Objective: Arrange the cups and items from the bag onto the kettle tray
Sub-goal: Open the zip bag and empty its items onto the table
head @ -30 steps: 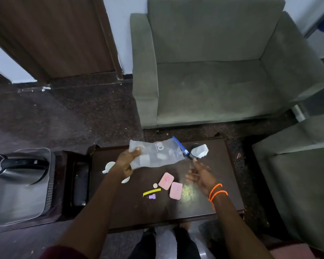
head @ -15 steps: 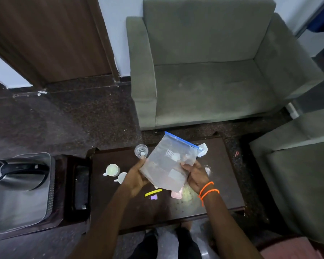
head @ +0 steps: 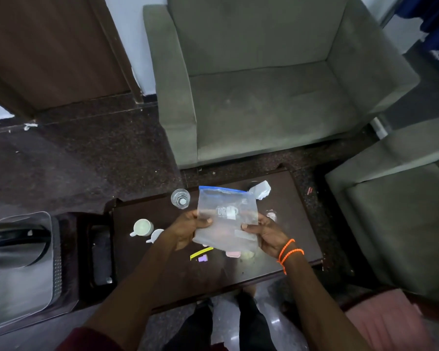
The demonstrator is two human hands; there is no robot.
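I hold a clear zip bag (head: pixel 227 217) with a blue seal above the dark wooden table (head: pixel 294 198). My left hand (head: pixel 188 228) grips its left edge and my right hand (head: pixel 265 231) grips its right edge. Two white cups (head: pixel 143 227) (head: pixel 155 234) stand on the table's left side, and a clear glass (head: pixel 180 198) stands behind them. A yellow sachet (head: pixel 201 252), a purple piece (head: pixel 202 259) and a pink packet (head: pixel 233 254) lie under the bag. The steel kettle (head: pixel 13 252) sits on its dark tray (head: pixel 100 252) at the left.
A crumpled white wrapper (head: pixel 261 190) lies at the table's far edge and a second glass (head: pixel 271 215) stands near my right hand. A green armchair (head: pixel 259 79) is behind the table, and another green seat (head: pixel 395 211) is to the right. My feet are below the table's near edge.
My right hand has taken hold of the bag, which turned from lying sideways to upright between both hands. Both hands have drawn nearer to me, covering the pink packets.
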